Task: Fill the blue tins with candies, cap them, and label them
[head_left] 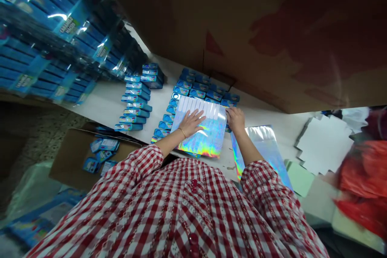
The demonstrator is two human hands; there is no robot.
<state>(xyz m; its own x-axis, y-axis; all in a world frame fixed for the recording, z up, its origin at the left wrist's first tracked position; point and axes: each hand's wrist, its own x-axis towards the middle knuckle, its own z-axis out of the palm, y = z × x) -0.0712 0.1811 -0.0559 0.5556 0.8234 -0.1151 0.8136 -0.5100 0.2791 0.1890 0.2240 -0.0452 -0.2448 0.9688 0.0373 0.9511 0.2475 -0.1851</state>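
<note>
A shiny holographic sheet (pixel 208 139) lies over a block of small blue boxes (pixel 196 86) on the white table (pixel 102 102). My left hand (pixel 193 122) rests flat on the sheet with its fingers spread. At the sheet's right edge, my right hand (pixel 235 119) has its fingers curled, apparently gripping that edge or a box beneath; I cannot make out which. More holographic sheets (pixel 266 149) lie to the right of my right arm.
Stacks of blue boxes (pixel 136 100) stand left of the sheet. Wrapped blue packs (pixel 54 36) fill the far left. A large cardboard box (pixel 272 28) looms above. An open carton (pixel 87 157) with blue boxes sits lower left. White die-cut card (pixel 325 143) and red plastic (pixel 363 177) lie right.
</note>
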